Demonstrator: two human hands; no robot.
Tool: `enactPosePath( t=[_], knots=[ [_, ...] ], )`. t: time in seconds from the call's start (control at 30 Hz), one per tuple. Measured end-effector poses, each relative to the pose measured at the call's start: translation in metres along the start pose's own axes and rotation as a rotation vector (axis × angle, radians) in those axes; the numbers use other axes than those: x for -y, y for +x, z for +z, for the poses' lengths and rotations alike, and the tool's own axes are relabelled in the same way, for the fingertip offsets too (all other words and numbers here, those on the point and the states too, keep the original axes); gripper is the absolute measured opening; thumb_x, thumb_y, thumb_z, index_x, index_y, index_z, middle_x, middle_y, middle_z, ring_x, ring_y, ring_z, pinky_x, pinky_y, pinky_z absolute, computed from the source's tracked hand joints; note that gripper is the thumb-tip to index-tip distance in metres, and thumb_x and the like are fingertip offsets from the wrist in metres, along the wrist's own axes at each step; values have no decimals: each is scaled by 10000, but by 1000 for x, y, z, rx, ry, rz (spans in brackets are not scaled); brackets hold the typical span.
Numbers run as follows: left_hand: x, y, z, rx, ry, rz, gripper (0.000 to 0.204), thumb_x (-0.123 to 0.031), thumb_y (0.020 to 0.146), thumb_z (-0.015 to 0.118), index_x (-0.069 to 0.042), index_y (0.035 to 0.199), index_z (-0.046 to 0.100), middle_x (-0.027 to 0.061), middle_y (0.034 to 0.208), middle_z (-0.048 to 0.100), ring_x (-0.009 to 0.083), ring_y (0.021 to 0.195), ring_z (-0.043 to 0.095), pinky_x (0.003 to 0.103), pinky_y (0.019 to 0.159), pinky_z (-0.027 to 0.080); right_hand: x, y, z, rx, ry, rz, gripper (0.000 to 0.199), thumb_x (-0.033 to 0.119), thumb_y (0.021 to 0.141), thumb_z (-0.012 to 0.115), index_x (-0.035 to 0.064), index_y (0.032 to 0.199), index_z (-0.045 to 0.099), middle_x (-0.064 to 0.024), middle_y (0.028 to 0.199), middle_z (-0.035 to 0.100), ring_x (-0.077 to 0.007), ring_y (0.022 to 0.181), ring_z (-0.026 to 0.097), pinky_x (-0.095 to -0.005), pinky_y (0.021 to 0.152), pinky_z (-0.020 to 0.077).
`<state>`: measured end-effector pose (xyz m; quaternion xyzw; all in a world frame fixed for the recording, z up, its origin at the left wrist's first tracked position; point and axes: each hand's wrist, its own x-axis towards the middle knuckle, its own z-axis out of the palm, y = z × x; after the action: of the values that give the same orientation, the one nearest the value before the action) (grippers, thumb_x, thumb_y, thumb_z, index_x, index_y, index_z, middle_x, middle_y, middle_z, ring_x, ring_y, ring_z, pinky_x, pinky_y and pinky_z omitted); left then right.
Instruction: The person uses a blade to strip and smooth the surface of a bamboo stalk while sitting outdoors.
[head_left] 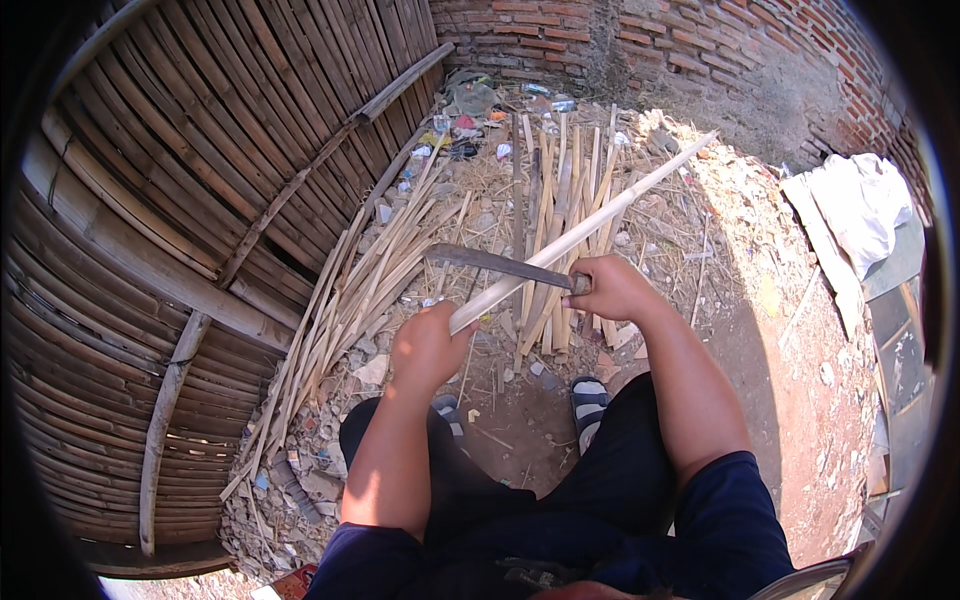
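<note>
My left hand (428,345) is closed round the near end of a long pale bamboo strip (590,222), which slants up and away to the right. In my right hand (607,288) is the handle of a machete (495,264). Its dark blade points left and crosses the strip, level with the gap between my hands; whether its edge touches the strip I cannot tell. Beneath the strip, a bundle of split bamboo slats (545,310) lies on the ground, running away from me.
More thin bamboo strips (350,280) lie in a pile at the left, along a slatted bamboo wall (230,130). A brick wall (690,50) closes the far side, with litter (475,95) in the corner. A white sack (855,205) rests at the right. Rubble covers the ground.
</note>
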<state>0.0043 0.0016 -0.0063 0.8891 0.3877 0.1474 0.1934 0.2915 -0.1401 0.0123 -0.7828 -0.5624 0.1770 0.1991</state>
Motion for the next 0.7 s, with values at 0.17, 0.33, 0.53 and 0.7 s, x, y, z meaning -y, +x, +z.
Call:
enactPosePath(
  t=[0.17, 0.33, 0.53, 0.7],
  knots=[
    [3, 1, 3, -23, -11, 22, 331, -346, 935, 801, -48, 1071, 755, 187, 895, 753, 401, 869, 735, 500, 781, 553, 1, -2, -2, -14, -6, -3, 432, 386, 809, 902, 57, 1037, 740, -205, 925, 742, -432, 933, 721, -502, 820, 557],
    [0, -1, -1, -35, -10, 30, 319, -339, 936, 798, -45, 1050, 750, 191, 877, 743, 403, 854, 726, 505, 778, 547, -5, -1, -4, -18, -1, -18, 444, 372, 817, 895, 34, 1060, 740, -220, 932, 739, -434, 938, 721, -505, 829, 558],
    [-1, 0, -1, -63, -28, 32, 309, -342, 934, 796, -50, 1024, 751, 196, 871, 737, 409, 857, 722, 510, 774, 546, -13, -3, -15, -88, 34, 86, 429, 343, 832, 872, 11, 1069, 739, -254, 946, 738, -440, 944, 723, -507, 843, 558],
    [-3, 1, -2, -45, -29, 12, 304, -342, 930, 796, -53, 1011, 749, 193, 866, 736, 410, 853, 721, 508, 767, 545, -1, -7, -12, -51, -35, 5, 452, 356, 826, 878, 18, 1093, 740, -252, 937, 740, -439, 935, 722, -507, 835, 554]
  ],
)
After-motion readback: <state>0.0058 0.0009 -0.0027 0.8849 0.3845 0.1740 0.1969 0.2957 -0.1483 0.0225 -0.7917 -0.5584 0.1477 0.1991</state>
